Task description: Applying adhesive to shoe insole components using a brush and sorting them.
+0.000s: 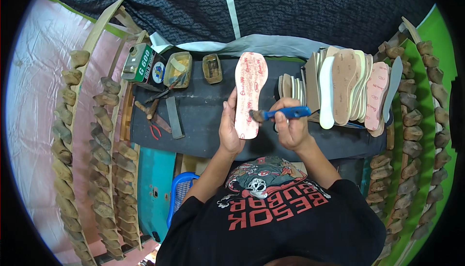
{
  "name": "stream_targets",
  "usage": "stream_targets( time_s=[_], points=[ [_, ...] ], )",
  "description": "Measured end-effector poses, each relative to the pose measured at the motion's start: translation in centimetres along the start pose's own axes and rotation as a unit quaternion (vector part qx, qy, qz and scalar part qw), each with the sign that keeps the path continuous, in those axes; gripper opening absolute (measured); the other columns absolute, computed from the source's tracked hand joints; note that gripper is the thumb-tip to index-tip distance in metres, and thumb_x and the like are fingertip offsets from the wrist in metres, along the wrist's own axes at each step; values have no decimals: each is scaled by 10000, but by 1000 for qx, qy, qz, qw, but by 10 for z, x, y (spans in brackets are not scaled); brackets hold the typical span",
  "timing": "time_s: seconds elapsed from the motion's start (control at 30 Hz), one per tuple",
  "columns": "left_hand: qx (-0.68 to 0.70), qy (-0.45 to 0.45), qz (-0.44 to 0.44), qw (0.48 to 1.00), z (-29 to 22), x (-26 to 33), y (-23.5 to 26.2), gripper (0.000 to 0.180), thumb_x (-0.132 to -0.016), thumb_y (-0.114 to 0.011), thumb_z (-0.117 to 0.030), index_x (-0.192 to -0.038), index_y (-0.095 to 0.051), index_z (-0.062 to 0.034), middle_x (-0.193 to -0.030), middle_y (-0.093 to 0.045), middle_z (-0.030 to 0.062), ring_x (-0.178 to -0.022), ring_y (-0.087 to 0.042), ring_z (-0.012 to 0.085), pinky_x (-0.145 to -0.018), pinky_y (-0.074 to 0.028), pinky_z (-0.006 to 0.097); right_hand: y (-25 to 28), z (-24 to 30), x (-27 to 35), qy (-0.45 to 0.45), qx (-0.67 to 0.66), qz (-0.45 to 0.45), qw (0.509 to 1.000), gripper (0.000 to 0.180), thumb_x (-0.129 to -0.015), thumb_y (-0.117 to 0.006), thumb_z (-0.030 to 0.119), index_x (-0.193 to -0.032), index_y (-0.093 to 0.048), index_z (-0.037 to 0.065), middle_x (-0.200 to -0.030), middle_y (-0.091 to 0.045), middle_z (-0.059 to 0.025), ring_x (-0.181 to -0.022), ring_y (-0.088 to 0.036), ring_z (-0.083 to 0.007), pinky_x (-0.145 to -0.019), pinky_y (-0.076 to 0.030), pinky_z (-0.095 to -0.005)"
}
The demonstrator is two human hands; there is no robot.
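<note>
Left hand (229,129) clamped on insole (250,94) edge, right hand (290,129) closed on brush (281,114): keep insole flat, sweep bristles outward from left thumb, thin even coat.

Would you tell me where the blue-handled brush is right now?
In the head view, the blue-handled brush is in the right hand, just right of centre, with its bristles on the pink insole held by the left hand.

Up and left of the left hand (230,133): boxy green-and-white tin (139,62) bearing a round blue-and-white label (158,72), lying tilted.
</note>
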State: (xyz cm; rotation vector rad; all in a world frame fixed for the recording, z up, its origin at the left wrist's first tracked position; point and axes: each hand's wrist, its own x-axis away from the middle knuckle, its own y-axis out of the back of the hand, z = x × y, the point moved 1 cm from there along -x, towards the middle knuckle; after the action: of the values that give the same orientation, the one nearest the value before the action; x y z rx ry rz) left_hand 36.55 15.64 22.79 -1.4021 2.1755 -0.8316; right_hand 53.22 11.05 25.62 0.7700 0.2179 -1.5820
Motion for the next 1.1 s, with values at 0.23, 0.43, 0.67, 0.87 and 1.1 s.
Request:
stream_targets(
  time_s=[0.23, 0.43, 0.67, 0.87, 1.1],
  points=[
    [-22, -15, -17, 999, 1, -9, 0, 677, -1069, -201, -513, -1548, -265, -39, -1394, -551, 155, -1014, -684, 244, -856, -590, 385, -4, 6, 3, -8, -65, -25, 998, 117, -974, -555, 73, -931, -561, -36, -900, -596, -146, -715, -610, -244, -666, -511, -351],
    [5, 28, 32, 999, -12, -6, 1, 710, -1055, -214, -554, -1566, -239, -62, -1344, -581, 146, -946, -676, 210, -801, -598, 374, -3, -12, -13, -9, -68, -75, 995, 117, -981, -545, 74, -1012, -545, -39, -898, -596, -136, -713, -583, -228, -633, -469, -341],
    [44, 10, -40, 998, -19, -21, 6, 720, -1051, -194, -571, -1565, -251, -71, -1379, -562, 142, -956, -679, 225, -809, -588, 363, -18, -6, -16, 75, -85, 70, 991, 151, -901, -627, 44, -1020, -565, -27, -907, -656, -128, -702, -675, -291, -688, -569, -374],
    [134, 70, -14, 988, -13, -28, 3, 742, -1032, -188, -625, -1579, -248, -126, -1410, -541, 108, -995, -662, 233, -819, -577, 384, -17, -26, -33, 52, -83, -16, 995, 149, -937, -627, 71, -1035, -584, -34, -917, -649, -132, -719, -660, -256, -647, -527, -353],
    [180, 57, -39, 981, -5, -34, 4, 685, -975, -322, -376, -1600, -201, -123, -1452, -515, 106, -1094, -628, 252, -924, -524, 396, -22, -18, -30, 70, -106, 58, 990, 162, -892, -662, 59, -1002, -581, -29, -899, -648, -125, -623, -645, -262, -588, -527, -371]
  ],
)
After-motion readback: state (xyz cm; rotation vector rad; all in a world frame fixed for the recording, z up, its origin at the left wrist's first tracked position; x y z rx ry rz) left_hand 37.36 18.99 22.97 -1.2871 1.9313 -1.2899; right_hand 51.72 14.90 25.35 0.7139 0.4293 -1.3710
